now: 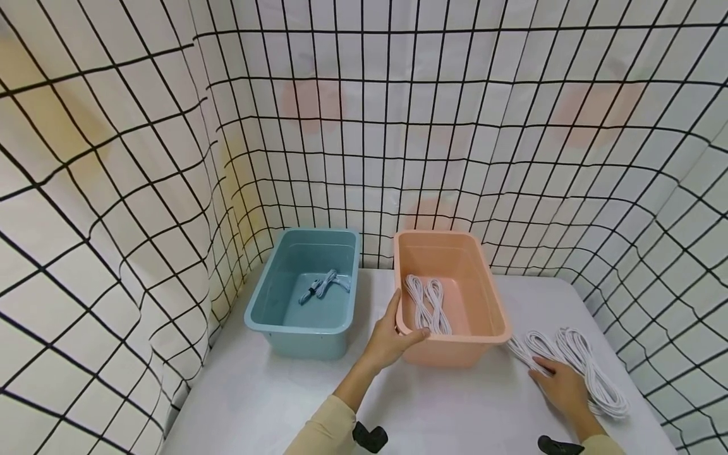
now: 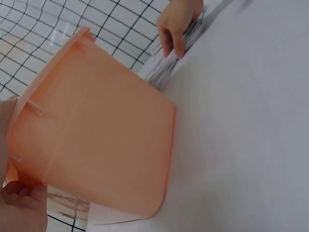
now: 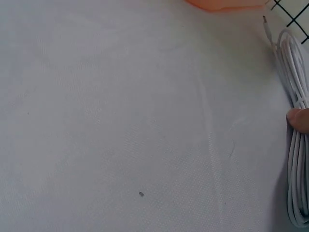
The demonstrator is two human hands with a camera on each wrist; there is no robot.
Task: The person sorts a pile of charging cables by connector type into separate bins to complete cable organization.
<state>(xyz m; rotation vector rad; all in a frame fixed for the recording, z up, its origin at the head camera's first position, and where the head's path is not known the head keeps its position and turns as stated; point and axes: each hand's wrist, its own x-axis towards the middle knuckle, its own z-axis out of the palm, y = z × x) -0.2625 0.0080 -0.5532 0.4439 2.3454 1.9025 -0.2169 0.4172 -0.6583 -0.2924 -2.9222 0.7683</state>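
Observation:
My left hand holds the front left corner of a peach-orange plastic tub, thumb over the rim and fingers along its outer side. Two white cable bundles lie side by side inside that tub. To its right, my right hand pinches one coiled white cable near its middle, where a tie wraps it; a small plug end sticks out at the top in the right wrist view. More white coiled cables lie on the table beside and partly under this hand.
A blue-green tub stands on the left, with a light blue cable bundle inside. Black wire grid panels with white sheeting behind rise at the back and both sides of the white table.

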